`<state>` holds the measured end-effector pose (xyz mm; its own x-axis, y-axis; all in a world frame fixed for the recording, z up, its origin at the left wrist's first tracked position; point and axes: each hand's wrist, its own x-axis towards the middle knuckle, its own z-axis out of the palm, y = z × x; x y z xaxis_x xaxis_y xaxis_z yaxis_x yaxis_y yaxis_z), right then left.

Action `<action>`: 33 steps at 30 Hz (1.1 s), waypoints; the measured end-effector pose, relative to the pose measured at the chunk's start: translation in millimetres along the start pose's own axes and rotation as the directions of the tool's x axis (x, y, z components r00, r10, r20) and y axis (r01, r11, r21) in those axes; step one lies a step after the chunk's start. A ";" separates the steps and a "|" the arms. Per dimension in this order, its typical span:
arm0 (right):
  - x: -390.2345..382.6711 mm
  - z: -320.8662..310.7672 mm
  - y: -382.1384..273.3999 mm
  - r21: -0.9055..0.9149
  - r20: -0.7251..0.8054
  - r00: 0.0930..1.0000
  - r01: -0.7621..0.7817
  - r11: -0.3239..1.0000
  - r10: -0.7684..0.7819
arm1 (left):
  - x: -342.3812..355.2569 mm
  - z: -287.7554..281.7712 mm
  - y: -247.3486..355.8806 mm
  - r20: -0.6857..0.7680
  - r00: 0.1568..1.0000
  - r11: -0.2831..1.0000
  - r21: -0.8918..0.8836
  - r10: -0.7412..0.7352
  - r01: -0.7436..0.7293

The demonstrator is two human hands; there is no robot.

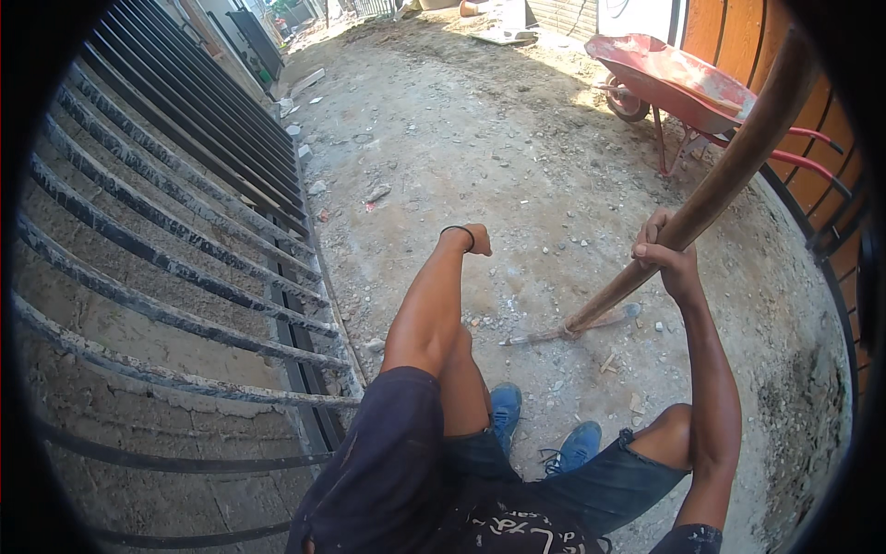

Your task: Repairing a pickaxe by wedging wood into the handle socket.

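Note:
My right hand (666, 254) is wrapped around the wooden handle (711, 198) of a pickaxe. The handle slants from the upper right down toward the ground. At its lower end the pickaxe's metal head (598, 320) rests on the gravelly dirt, just ahead of my feet. One end of the head is narrow, the other broader and flatter. My left hand (478, 240) hangs in the air over the ground, apart from the pickaxe, with a dark band at its wrist. Its fingers look curled into a fist, with nothing visible in them.
A red wheelbarrow (674, 78) stands at the far right beside an orange slatted fence (724, 32). Metal bars (185, 240) of a fence or gate run along my left. Stones and rubble (378, 194) litter the ground. My blue shoes (580, 445) are close to the pickaxe head.

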<state>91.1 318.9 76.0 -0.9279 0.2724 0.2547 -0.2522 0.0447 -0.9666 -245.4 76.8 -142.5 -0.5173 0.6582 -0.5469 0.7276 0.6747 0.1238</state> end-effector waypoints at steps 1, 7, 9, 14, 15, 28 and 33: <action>-0.1 -1.0 0.9 -0.002 -0.003 1.000 -0.003 1.000 0.003 | 2.2 1.0 0.7 0.002 1.000 1.000 -0.016 -0.005 0.005; 1.7 8.3 -4.6 0.006 0.008 1.000 -0.001 1.000 0.001 | 2.1 4.9 -19.6 -0.001 1.000 0.998 0.057 0.010 -0.010; 1.0 6.4 -2.4 -0.002 -0.003 1.000 -0.005 1.000 0.005 | 0.1 3.8 -11.8 -0.001 1.000 0.998 0.055 0.013 -0.013; -1.0 1.7 -2.4 -0.011 -0.015 1.000 -0.013 1.000 0.013 | -12.8 -6.2 6.2 0.001 1.000 0.999 0.035 0.012 -0.012; -0.2 3.0 -2.8 -0.010 -0.013 1.000 -0.010 1.000 0.010 | -16.7 -8.1 4.2 -0.005 1.000 1.000 0.022 0.003 -0.003; 0.1 4.8 -3.1 -0.001 -0.002 1.000 -0.004 1.000 0.004 | -36.7 -18.7 12.8 0.006 1.000 0.996 0.086 0.027 -0.027; 0.0 3.9 -2.3 -0.002 -0.006 1.000 -0.008 1.000 0.008 | -38.0 -21.0 16.6 0.019 1.000 0.997 0.073 0.019 -0.020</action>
<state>90.6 315.0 78.3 -0.9282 0.2789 0.2463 -0.2437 0.0446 -0.9688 -223.2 69.9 -102.3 -0.4944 0.6644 -0.5605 0.7689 0.6350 0.0744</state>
